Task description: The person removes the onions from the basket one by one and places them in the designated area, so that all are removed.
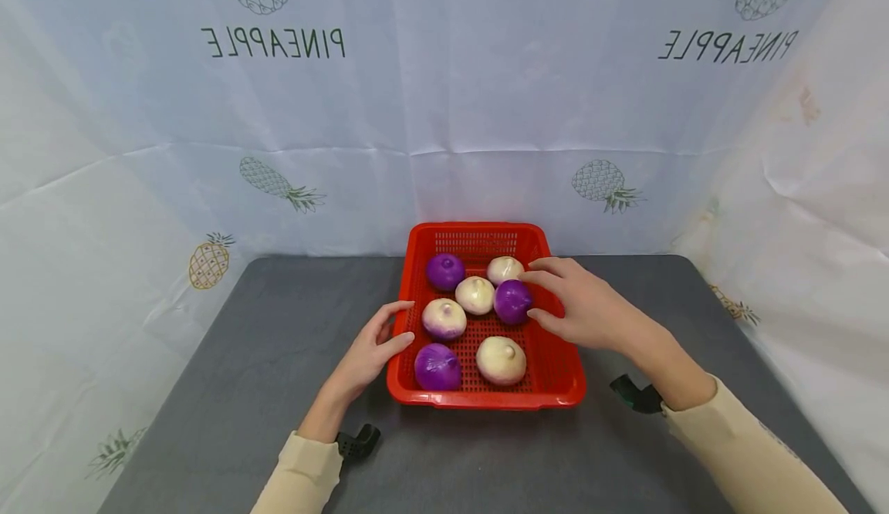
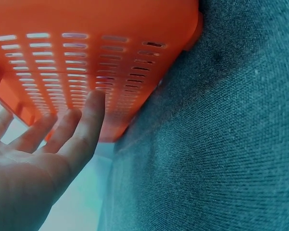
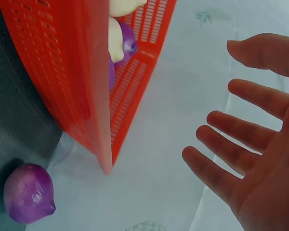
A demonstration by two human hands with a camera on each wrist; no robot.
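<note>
A red plastic basket holds several turnips, some whitish with purple tinges and some fully purple. My left hand is at the basket's left rim; in the left wrist view its extended fingers lie against or close to the slotted outer wall. My right hand hovers over the right rim with spread fingers, nearest a purple turnip. In the right wrist view nothing is between the right hand's fingers. That view also has a purple turnip on the table outside the basket; the head view does not reveal it.
The basket stands toward the back of a dark grey table. White cloth with pineapple prints hangs behind and at both sides. A black wrist strap piece sticks out below the left wrist, another beside the right wrist.
</note>
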